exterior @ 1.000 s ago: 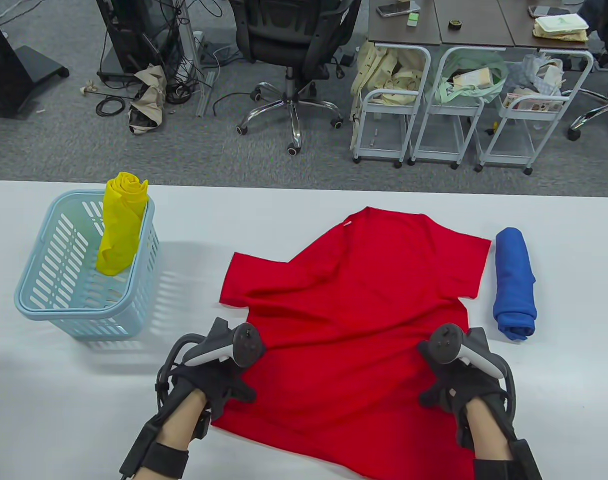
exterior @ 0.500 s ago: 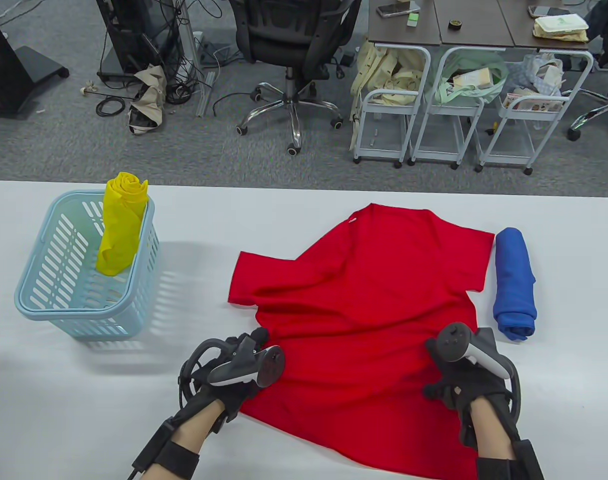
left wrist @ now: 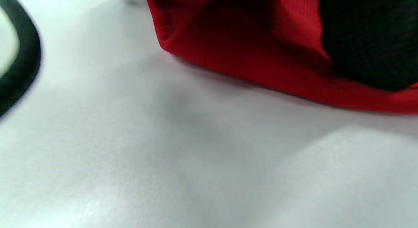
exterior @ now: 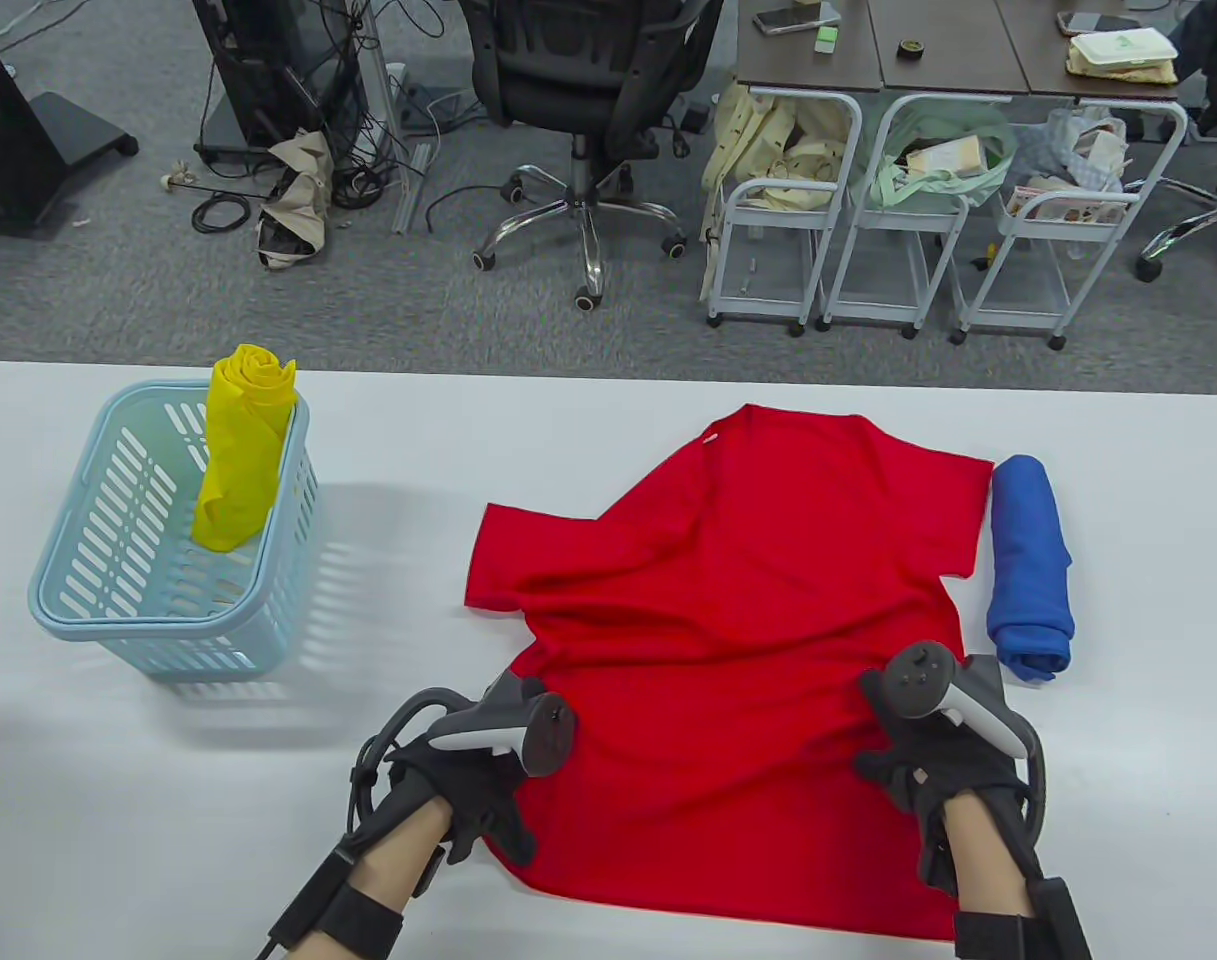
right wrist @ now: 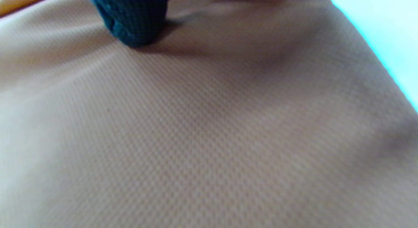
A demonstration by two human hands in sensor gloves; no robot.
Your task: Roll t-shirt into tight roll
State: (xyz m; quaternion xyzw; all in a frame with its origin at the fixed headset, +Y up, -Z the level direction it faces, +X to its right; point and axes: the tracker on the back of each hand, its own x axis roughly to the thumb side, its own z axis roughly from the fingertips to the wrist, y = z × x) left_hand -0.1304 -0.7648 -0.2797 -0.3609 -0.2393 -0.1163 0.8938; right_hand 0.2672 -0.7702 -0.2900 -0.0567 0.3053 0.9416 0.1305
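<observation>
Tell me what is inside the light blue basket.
A rolled yellow cloth stands on end inside the light blue basket, leaning against its right wall, top poking above the rim. The slotted floor shows nothing else; what the roll hides cannot be seen.

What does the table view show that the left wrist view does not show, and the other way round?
Only the table view shows the whole red t-shirt spread flat, the blue roll beside its sleeve, the yellow roll standing in the basket, and both the left hand and the right hand at the shirt's lower corners. Only the left wrist view shows, close up, the shirt's edge lifted a little off the table, with a dark glove part against the cloth. Both show the red shirt on the white table.
</observation>
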